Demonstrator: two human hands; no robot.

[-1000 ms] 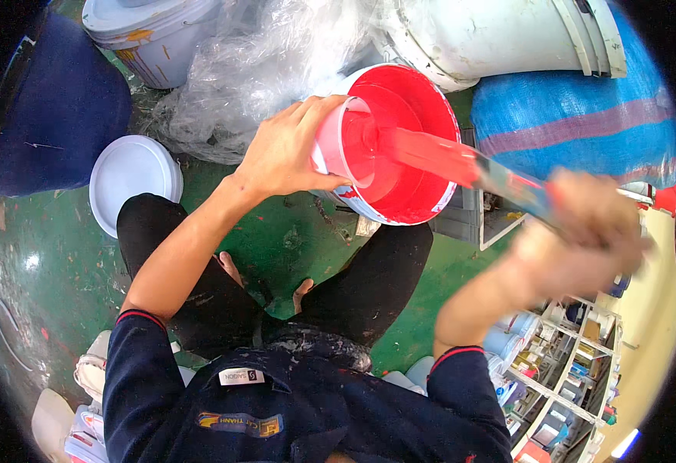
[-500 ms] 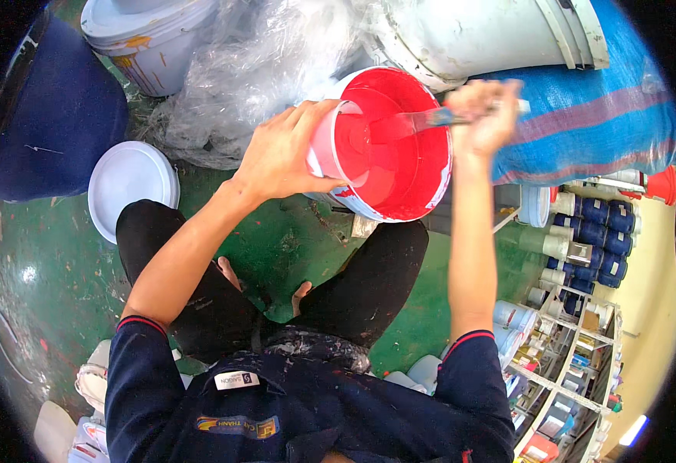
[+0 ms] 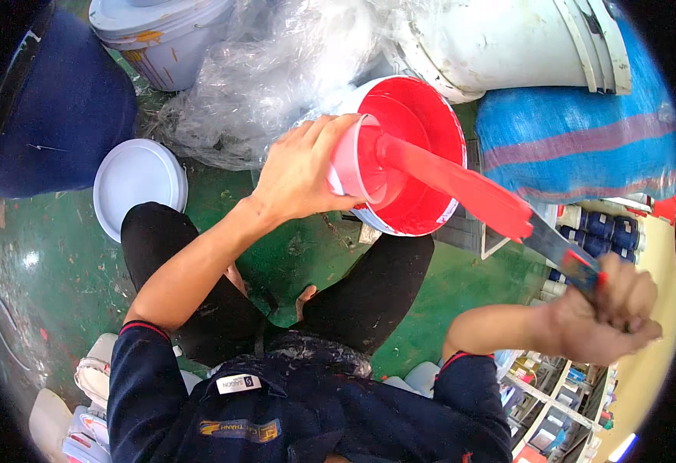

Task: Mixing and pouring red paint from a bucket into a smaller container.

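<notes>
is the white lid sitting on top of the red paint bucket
No, the white lid lies on the green floor, apart from the open bucket.

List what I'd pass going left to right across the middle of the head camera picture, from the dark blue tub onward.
Dark blue tub → white round lid on the green floor → left hand gripping the rim → red paint bucket → red-coated stirring stick → right hand holding its handle.
</notes>
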